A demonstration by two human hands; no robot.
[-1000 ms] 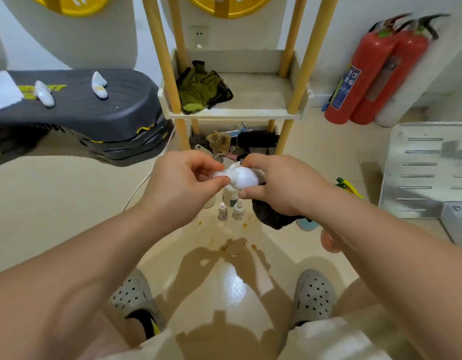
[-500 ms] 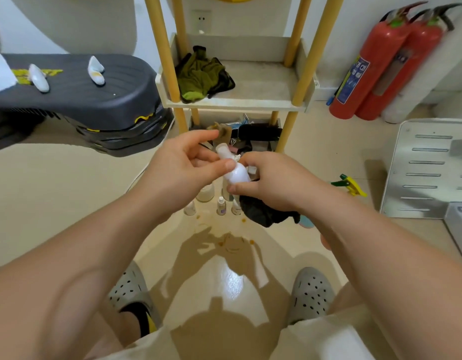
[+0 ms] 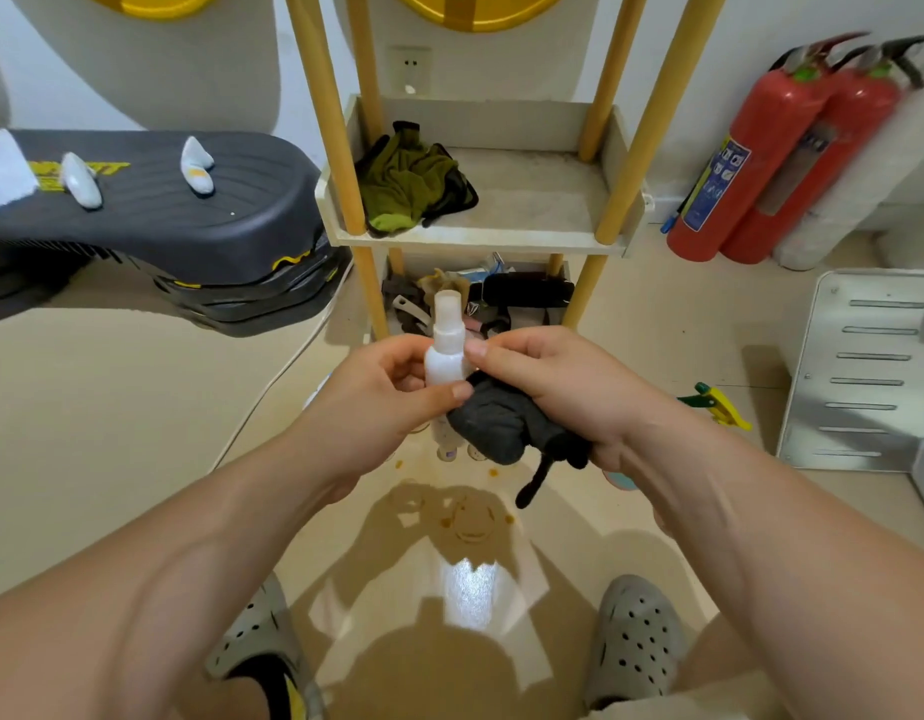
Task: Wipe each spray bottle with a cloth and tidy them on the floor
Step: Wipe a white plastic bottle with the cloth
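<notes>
The spray bottle [image 3: 446,356], small and white, is held upright in the air between both hands, above the floor [image 3: 138,433] in front of the foot of the shelf unit [image 3: 480,236], nozzle uppermost. The left hand [image 3: 382,402] grasps its body, fingers curled behind and thumb laid across the front low down. This grip appears meant to steady the bottle and leave the upper body and neck exposed. The right hand [image 3: 548,387] clutches a bunched dark cloth [image 3: 496,426] against the bottle's lower right side, with one fingertip resting at the bottle's shoulder; a loose tail of cloth hangs below. Judged from this arrangement, wiping of this bottle is in hand, with the cloth placed to rub the body while the other hand turns or braces it. Several small bottles [image 3: 449,452] stand on the floor directly beneath the hands, largely hidden by them; their number cannot be determined. Brown stains [image 3: 470,522] mark the floor just nearer the person. One second ago the bottle lay sideways, base towards the camera; half a second ago it was tilted; it is now upright. The cloth, then hanging slack under the right hand, is now gathered up against the bottle. The left forefinger, extended half a second ago, is now curled in.
</notes>
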